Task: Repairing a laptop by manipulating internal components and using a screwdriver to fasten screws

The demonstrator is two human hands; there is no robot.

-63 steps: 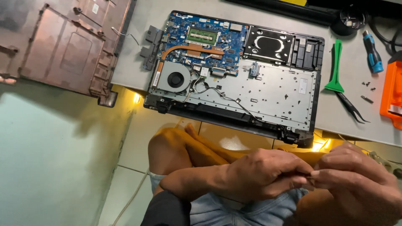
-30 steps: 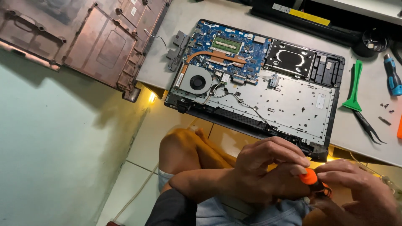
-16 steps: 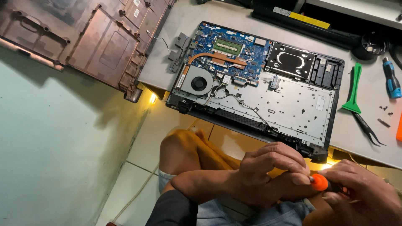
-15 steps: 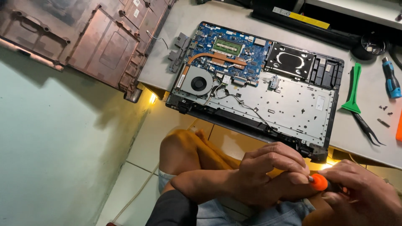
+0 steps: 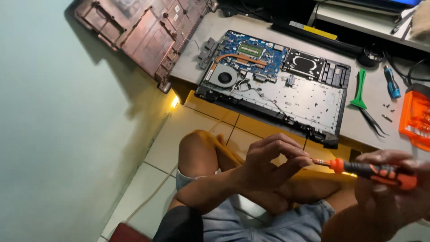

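My right hand [image 5: 394,179] grips an orange and black screwdriver [image 5: 371,170] by its handle, the shaft pointing left. My left hand [image 5: 273,159] pinches the tip of that shaft between its fingertips, over my lap. Above my hands an opened laptop [image 5: 277,85] lies on the low table [image 5: 197,58], its blue circuit board, round fan and silver keyboard plate bare.
A dark red laptop bottom cover [image 5: 143,27] leans at the table's left end. A green pry tool [image 5: 359,89], black tweezers [image 5: 371,122], a blue screwdriver [image 5: 392,83], loose screws [image 5: 387,110] and an orange bit case [image 5: 416,116] lie to the right. My bare knee [image 5: 197,148] is over tiled floor.
The view has swung so the laptop sits further right. My hands have drawn apart, showing more of the orange screwdriver, and my left fingers now hold only its tip.
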